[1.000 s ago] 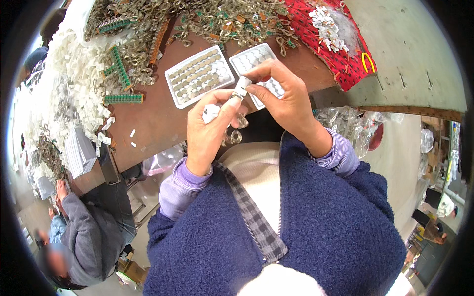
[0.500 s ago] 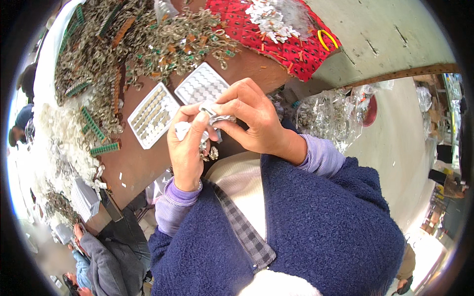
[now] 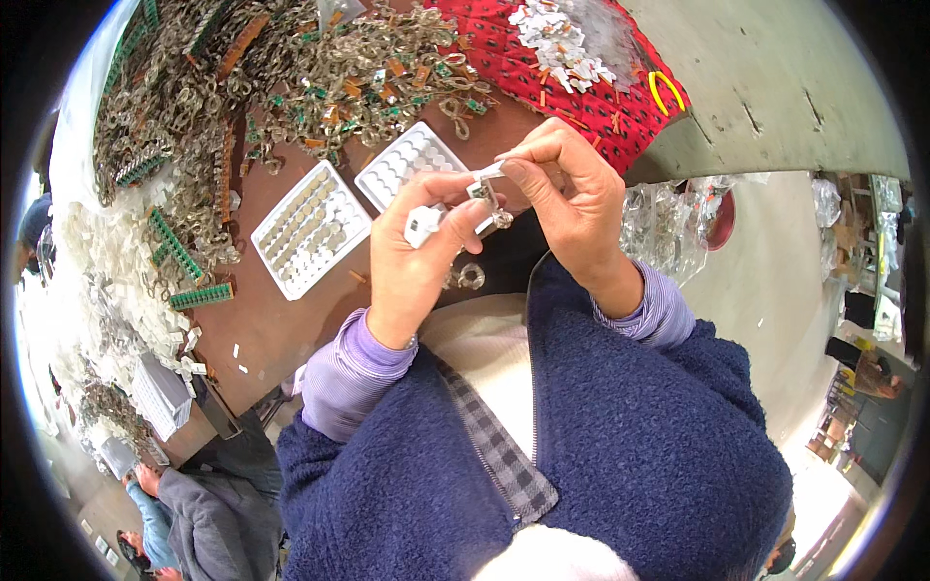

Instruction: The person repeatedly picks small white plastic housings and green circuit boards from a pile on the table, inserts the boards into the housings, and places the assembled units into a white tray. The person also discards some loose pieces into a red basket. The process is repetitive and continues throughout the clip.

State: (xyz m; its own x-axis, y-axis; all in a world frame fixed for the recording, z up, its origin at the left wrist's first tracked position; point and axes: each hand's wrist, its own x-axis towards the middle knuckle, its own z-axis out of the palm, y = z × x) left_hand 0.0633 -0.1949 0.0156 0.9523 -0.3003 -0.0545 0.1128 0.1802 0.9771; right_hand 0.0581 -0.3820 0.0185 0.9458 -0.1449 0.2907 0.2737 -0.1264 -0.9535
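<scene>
My left hand (image 3: 412,261) is closed, with a small white plastic housing (image 3: 479,191) between thumb and index finger; something dark shows inside it. Another white plastic piece (image 3: 422,227) is tucked in the same hand's fingers. Clear coiled cable (image 3: 471,277) hangs just below that hand. Thumb and fingers of my right hand (image 3: 581,198) pinch a thin white plastic piece (image 3: 493,171) right at the housing; whether the two are joined I cannot tell. Beyond my hands lie a white tray (image 3: 274,272) with rows of round silver discs and a second tray (image 3: 364,190) of pale discs.
A heap of coiled cables (image 3: 339,73) with green and orange strips covers the far table. White plastic parts (image 3: 126,290) pile up at left. Back right, a red patterned cloth (image 3: 475,44) bears white pieces and a yellow ring (image 3: 666,94). A person in a grey sleeve (image 3: 218,513) sits lower left.
Both hands have shifted right, and the right hand has turned more upright. The white housing between the fingertips now shows its dark inside, with the thin white piece held at its upper edge.
</scene>
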